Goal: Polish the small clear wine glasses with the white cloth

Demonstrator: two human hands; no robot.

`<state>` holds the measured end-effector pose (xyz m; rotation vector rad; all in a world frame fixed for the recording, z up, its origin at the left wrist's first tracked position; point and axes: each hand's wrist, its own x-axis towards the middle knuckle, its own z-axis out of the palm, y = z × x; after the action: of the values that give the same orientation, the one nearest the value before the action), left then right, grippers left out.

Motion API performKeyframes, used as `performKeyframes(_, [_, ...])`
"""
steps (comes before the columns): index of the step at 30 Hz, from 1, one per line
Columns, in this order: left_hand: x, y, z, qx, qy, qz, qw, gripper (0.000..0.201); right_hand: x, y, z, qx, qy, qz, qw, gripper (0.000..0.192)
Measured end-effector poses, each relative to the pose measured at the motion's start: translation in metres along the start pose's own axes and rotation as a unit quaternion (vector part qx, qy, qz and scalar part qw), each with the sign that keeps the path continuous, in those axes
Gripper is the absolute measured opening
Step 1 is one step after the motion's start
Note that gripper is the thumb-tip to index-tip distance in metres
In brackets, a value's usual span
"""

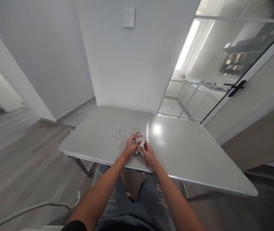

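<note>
Over the near middle of the table, my left hand [130, 145] is closed around a small clear glass [140, 136], whose rim shows past the fingers. A white cloth [141, 145] is pinched in my right hand [149, 152] and pressed against the glass. Both hands meet there, so most of the glass is hidden. Just left of my hands stand several clear glasses [115, 130], faint against the grey tabletop; their exact shape is hard to make out.
The grey folding table [187, 144] has a metal edge and a centre seam [147, 125] near my hands. A white wall [129, 70] rises behind it. To the right is a glass-paned door [199, 64] with a black handle [237, 88]. A pale hose [36, 205] lies at lower left.
</note>
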<state>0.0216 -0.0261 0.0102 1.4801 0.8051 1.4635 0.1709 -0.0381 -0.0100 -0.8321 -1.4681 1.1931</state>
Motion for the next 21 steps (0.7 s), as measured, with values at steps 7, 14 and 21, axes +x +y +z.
performKeyframes(7, [-0.002,-0.009,0.000,-0.120,-0.031,-0.027,0.992,0.069,-0.002,-0.004,-0.005,0.137,-0.040,0.086,0.986,0.035])
performKeyframes(14, [-0.002,-0.010,0.003,-0.133,-0.046,-0.025,0.990,0.072,-0.001,-0.008,-0.009,0.189,-0.047,0.127,0.973,0.033])
performKeyframes(21, [-0.001,-0.003,0.001,-0.052,-0.007,0.016,0.998,0.067,-0.001,-0.012,-0.003,0.052,0.010,0.030,0.998,0.041])
